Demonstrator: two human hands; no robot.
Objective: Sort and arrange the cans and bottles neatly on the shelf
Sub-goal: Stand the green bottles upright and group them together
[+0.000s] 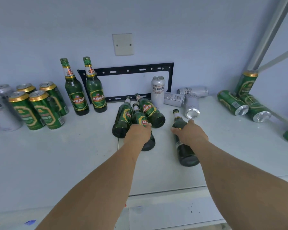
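Two green bottles (76,95) stand upright against the back wall. Three more lie together mid-shelf; my left hand (137,134) is closed over the middle lying bottle (140,117). My right hand (190,132) grips a separate lying bottle (187,155) around its body. Several green cans (38,110) and silver cans (0,112) stand grouped at the left. One silver can (158,91) stands upright near the centre, with three silver cans (192,106) lying beside it.
Green cans (234,103) lie tipped at the right, one leaning upright in the corner by a metal post (271,32). A black bracket (126,70) is fixed to the wall. The white shelf (65,155) has a front edge below my forearms.
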